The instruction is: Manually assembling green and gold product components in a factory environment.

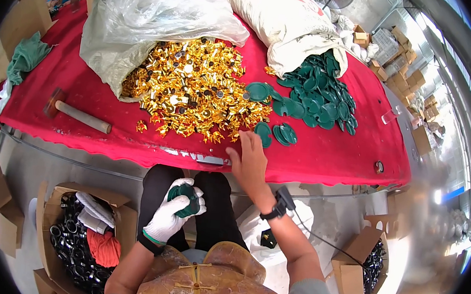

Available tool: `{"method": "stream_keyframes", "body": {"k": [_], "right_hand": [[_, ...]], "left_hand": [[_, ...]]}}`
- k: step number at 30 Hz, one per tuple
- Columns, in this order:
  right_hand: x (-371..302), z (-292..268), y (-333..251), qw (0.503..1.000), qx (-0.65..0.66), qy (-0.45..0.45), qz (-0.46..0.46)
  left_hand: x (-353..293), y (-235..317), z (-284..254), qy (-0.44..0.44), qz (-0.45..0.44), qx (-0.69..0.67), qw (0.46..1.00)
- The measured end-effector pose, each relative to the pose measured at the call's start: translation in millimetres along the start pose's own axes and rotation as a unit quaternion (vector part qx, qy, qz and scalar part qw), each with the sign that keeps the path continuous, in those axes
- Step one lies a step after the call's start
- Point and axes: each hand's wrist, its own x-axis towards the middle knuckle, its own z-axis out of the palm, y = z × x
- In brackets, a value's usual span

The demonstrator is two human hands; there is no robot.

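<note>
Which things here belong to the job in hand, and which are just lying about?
Seemingly in the job:
green piece, in gloved left hand
gold pieces, near bare right hand
green discs, heaped nearby

Probably lying about:
mallet
green cloth
red cloth

A mallet (84, 117) lies near the left end of the desk's (329, 161) front edge. Right of it, metal fittings (195, 90) spill forward from a sack (106, 60); further right, discs (315, 95) spill from another sack (282, 25), some lying nearer the front edge. A ring (379, 167) rests near the right front corner. On the floor, before the desk's left half, stands a carton (45, 237).
</note>
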Motion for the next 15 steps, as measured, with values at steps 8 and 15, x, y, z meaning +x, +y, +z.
{"method": "stream_keyframes", "body": {"k": [8,15], "right_hand": [[13.1,-7.2,22.1,0.983,0.150,-0.040,0.103],[-66.1,-26.1,-60.4,0.835,0.452,-0.234,0.207]], "left_hand": [[-15.0,-0.1,1.5,0.000,0.016,0.005,1.000],[-8.7,-0.6,16.7,-0.045,0.085,0.136,0.986]]}}
